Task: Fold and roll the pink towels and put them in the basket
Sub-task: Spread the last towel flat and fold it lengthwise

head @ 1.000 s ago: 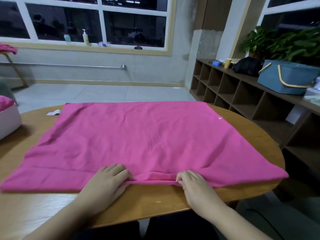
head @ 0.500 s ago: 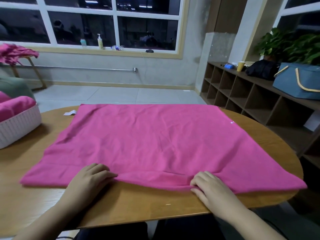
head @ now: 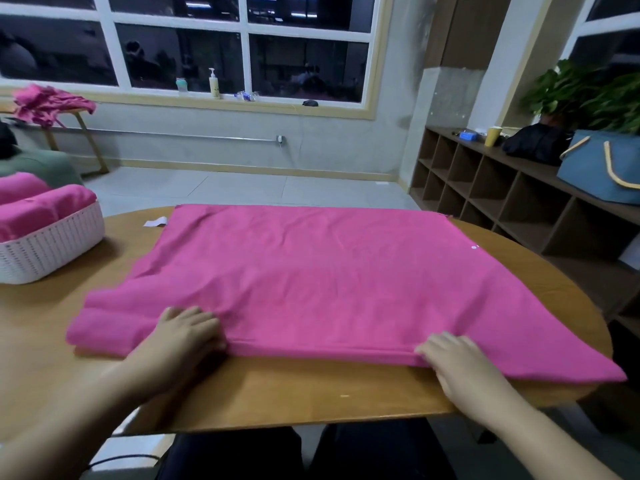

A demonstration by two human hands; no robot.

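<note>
Towel (head: 329, 282) spread on table (head: 277, 393), its rolled near edge running left–right; left hand (head: 183, 336) and right hand (head: 457, 358) pinch that edge, cloth lying ahead of both.

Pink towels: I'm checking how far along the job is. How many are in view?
At least 4: one spread on the table under both hands, two rolled in the white basket, and a crumpled heap on the stand by the window, possibly several.

Towel (head: 329, 282) spread on table (head: 311, 400), basket (head: 52, 244) at its left holding rolled towels (head: 34, 209), shelf unit (head: 519, 202) right
</note>
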